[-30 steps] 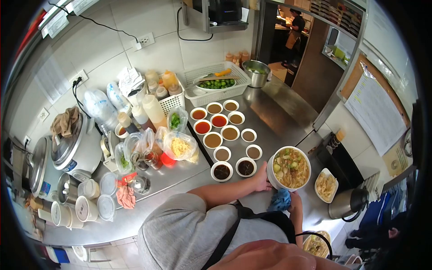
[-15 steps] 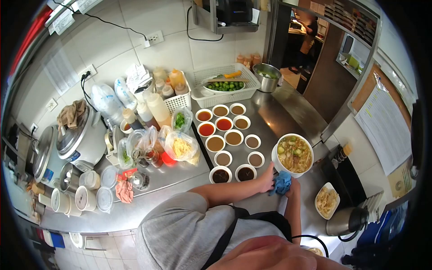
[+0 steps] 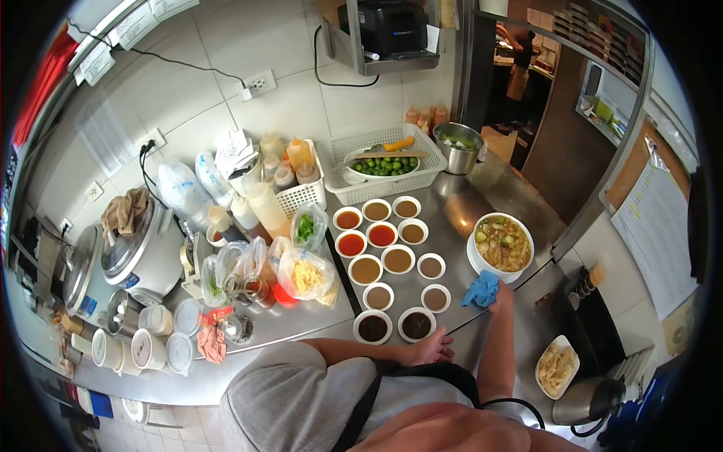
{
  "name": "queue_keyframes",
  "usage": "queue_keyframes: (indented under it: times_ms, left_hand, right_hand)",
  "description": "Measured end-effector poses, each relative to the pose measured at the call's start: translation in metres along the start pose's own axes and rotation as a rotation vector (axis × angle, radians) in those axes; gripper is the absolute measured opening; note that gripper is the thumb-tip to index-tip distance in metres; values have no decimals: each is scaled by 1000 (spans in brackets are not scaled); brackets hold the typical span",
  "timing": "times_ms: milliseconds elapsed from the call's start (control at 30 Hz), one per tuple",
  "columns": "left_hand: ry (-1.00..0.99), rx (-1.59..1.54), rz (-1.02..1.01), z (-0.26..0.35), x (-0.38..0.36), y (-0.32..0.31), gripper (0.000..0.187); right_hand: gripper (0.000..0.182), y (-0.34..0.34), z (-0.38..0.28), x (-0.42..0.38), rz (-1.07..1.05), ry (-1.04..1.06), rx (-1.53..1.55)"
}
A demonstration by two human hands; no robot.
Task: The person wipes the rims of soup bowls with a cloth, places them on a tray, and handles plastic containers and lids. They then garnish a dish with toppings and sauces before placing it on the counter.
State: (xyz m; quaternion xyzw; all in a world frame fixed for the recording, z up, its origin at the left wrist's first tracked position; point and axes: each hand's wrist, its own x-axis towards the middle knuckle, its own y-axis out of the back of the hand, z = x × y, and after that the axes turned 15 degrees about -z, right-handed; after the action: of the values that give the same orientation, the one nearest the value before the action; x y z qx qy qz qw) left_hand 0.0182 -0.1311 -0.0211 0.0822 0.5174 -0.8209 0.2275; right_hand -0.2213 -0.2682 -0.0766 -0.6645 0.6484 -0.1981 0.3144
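A blue cloth is bunched in my right hand, close below the soup bowl. That white bowl holds a brothy noodle soup with green vegetable pieces, and a white saucer shows under it. My left hand is empty, its fingers loosely apart, just right of the two front bowls of dark sauce. Behind these stand rows of small white bowls with brown sauce and red sauce.
Squeeze bottles and bags of shredded food crowd the left counter. A white basket with green limes and a steel pot stand behind. To the right are a dish of pale food and a steel jug.
My left hand has drawn back from the soup bowl to the left, towards my body. The blue cloth stays in my right hand beside the bowl. The whole view has shifted slightly.
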Motion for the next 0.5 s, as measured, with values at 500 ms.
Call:
queue_keyframes:
  times_ms: [500]
  left_hand:
    - [-63,73,-46,-22,23,45,62]
  right_hand:
    - [22,3,-21,99,49,37,53]
